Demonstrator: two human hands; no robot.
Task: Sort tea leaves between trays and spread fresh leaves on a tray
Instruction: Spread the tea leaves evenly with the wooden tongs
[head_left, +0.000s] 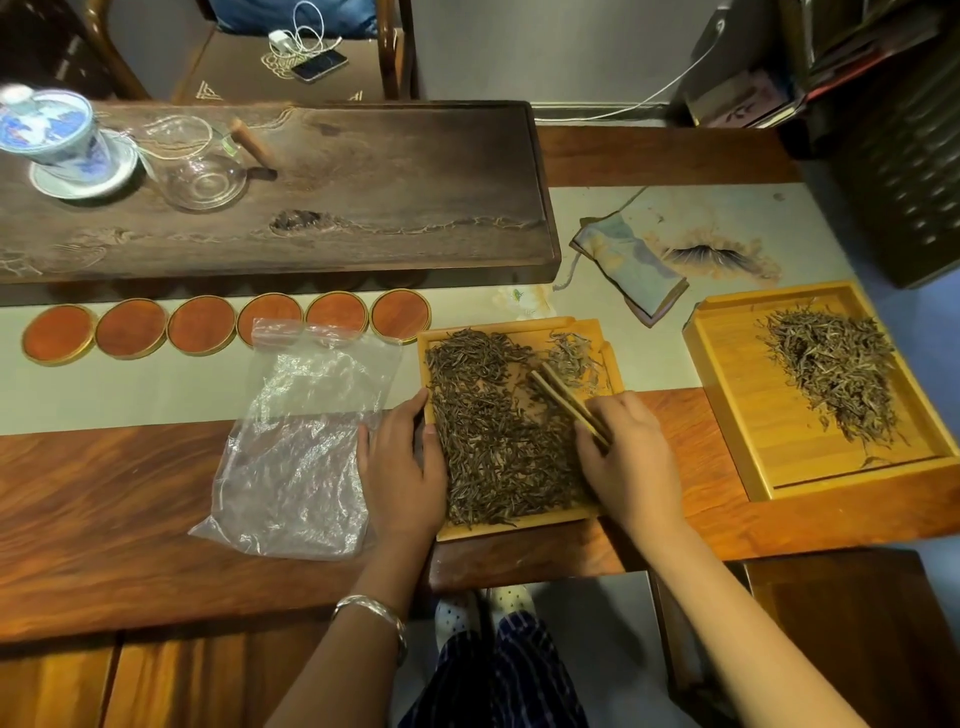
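A small bamboo tray (519, 527) lies in front of me, covered with dark tea leaves (488, 441). A small clump of paler leaves (571, 356) sits in its far right corner. My left hand (402, 473) grips the tray's left edge, thumb over the rim. My right hand (631, 462) holds wooden tongs (563, 397) whose tips rest among the leaves near the pale clump. A larger bamboo tray (727, 395) to the right holds a pile of lighter leaves (836, 374).
An empty clear zip bag (301, 447) lies left of the small tray. Several round red coasters (200, 325) line up behind it. A dark wooden tea board (363, 208) carries a lidded porcelain cup (62, 140) and a glass pitcher (200, 166). A folded cloth pouch (628, 270) lies between the trays.
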